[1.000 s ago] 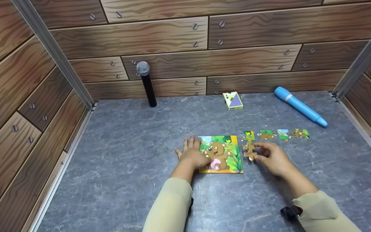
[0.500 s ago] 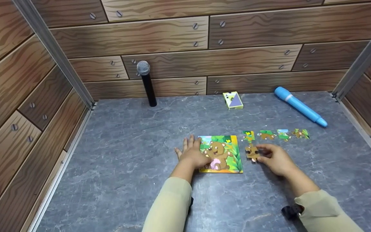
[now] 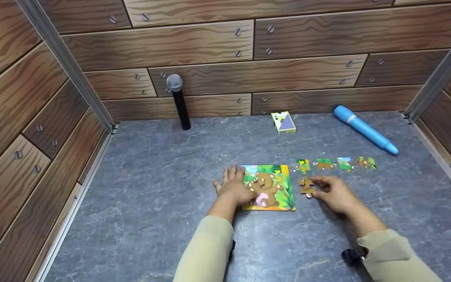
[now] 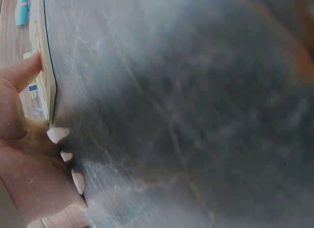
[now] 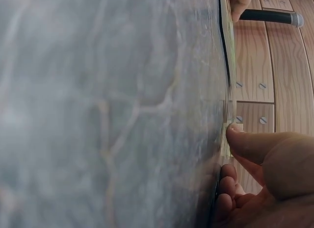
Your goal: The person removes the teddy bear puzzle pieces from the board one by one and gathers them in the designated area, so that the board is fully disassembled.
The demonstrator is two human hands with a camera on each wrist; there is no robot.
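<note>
A square bear jigsaw puzzle (image 3: 286,197) lies on the grey table in the head view. My left hand (image 3: 235,190) rests at its left side with fingers spread, the thumb lying over the bear picture. In the left wrist view the left thumb (image 4: 27,71) sits against the puzzle's edge. Just right of the puzzle, my right hand (image 3: 337,194) pinches a brown puzzle piece (image 3: 306,188) between thumb and fingers. The right wrist view shows the right hand (image 5: 265,164) low beside the tabletop, where the piece is mostly hidden.
Several loose pieces, among them a green and yellow puzzle piece (image 3: 302,165), form a row behind the right hand. Farther back are a card box (image 3: 283,123), a blue marker-shaped stick (image 3: 366,130) and an upright black microphone (image 3: 180,103). Wood-patterned walls (image 3: 210,47) enclose the table.
My right hand has shifted slightly right and toward me, turning the pinched puzzle piece a little. The left hand and the bear puzzle have stayed in place.
</note>
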